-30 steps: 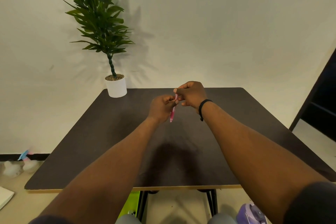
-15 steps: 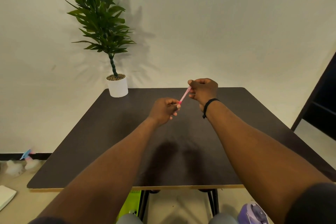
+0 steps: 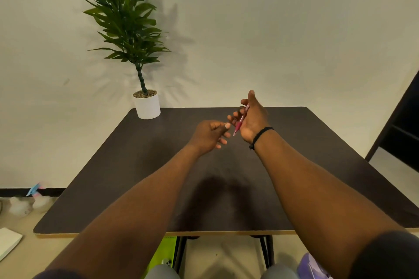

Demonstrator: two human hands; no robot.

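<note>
Above the far half of the dark table, my right hand holds a pink pen between its fingers and palm. The pen stands steeply, tip pointing down. A black band circles that wrist. My left hand hovers just left of the pen tip, fingers loosely curled, and holds nothing. A small gap separates it from the pen.
A potted plant in a white pot stands at the table's far left corner against the wall. A dark frame stands to the right. Pale spray bottles sit on the floor at left. A green bag lies under the table.
My left hand has let go of the pen. My right hand has turned palm-left and swung the pen steeper, tip down, and now holds it alone.
</note>
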